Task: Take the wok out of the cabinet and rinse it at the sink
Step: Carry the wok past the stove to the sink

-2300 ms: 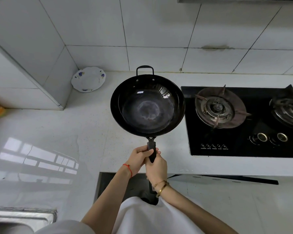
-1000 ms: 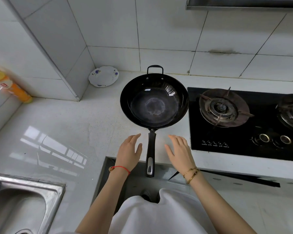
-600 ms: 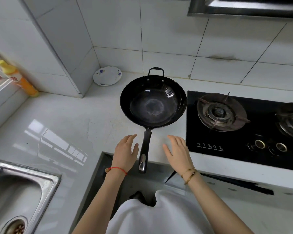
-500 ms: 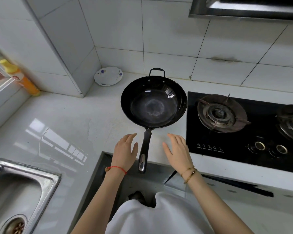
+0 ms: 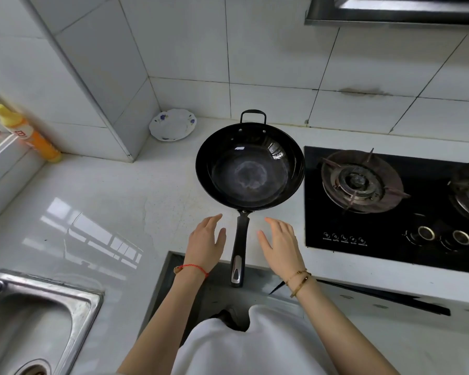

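A black wok (image 5: 249, 166) rests on the white countertop (image 5: 114, 201), its long handle (image 5: 238, 250) pointing toward me and sticking out past the counter edge. My left hand (image 5: 205, 243) hovers just left of the handle, fingers apart, holding nothing. My right hand (image 5: 280, 244) hovers just right of it, also open and apart from the handle. The steel sink (image 5: 38, 320) sits at the lower left, with its drain partly in view.
A black gas hob (image 5: 390, 207) with two burners lies right of the wok. A small flowered plate (image 5: 173, 124) sits in the back corner. An orange bottle (image 5: 27, 133) stands at the far left. An opening in the cabinet (image 5: 214, 290) shows below the counter edge.
Both hands held the wok's handle 2.3 s ago; they have let go and the wok now rests on the counter. Over the last second the hands stay open beside the handle.
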Demonstrator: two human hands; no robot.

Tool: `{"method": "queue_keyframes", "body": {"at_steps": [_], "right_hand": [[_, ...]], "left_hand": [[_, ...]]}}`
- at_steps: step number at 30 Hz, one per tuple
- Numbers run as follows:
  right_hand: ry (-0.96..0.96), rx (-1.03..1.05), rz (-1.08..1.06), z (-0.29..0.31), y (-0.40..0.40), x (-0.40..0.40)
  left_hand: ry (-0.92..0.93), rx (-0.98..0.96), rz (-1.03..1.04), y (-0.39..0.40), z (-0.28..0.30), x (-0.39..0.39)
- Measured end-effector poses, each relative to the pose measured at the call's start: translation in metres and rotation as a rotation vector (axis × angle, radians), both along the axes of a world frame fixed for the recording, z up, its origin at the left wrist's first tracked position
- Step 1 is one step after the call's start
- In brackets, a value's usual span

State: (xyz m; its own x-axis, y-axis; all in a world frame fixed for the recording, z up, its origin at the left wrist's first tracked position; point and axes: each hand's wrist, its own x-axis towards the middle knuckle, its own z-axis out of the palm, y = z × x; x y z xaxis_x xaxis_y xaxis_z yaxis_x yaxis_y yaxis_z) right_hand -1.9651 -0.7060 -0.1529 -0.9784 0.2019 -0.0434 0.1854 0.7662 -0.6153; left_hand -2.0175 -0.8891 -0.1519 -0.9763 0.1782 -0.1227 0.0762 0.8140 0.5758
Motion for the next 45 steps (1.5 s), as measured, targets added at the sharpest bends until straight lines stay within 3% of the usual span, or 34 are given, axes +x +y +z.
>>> {"method": "queue_keyframes", "body": {"at_steps": [4, 11, 15, 21, 28, 32, 45], "right_hand": [[-0.06, -0.043, -0.012, 0.004, -0.013, -0.015], [-0.354, -0.226, -0.114, -0.005, -0.039, -0.04], [-0.425, -0.336, -0.199, -0.015, -0.051, -0.052], [-0.448, -0.387, -0.318, -0.023, -0.068, -0.063], [-0.463, -0.618, -0.591, -0.03, -0.082, -0.073], [-0.425, -0.691, -0.63, -0.035, -0.085, -0.072], [-0.283, -0.588, -0.639, -0.043, -0.091, -0.07]], "left_hand": [[-0.204, 0.148, 0.027, 0.007, -0.005, -0.018], [-0.599, 0.473, 0.131, 0.031, -0.016, -0.046], [-0.769, 0.563, 0.168, 0.039, -0.025, -0.055], [-0.858, 0.655, 0.147, 0.041, -0.036, -0.058], [-0.946, 0.654, 0.1, 0.035, -0.035, -0.06], [-0.953, 0.724, 0.071, 0.033, -0.039, -0.062], [-0.955, 0.919, 0.208, 0.036, -0.045, -0.059]]}}
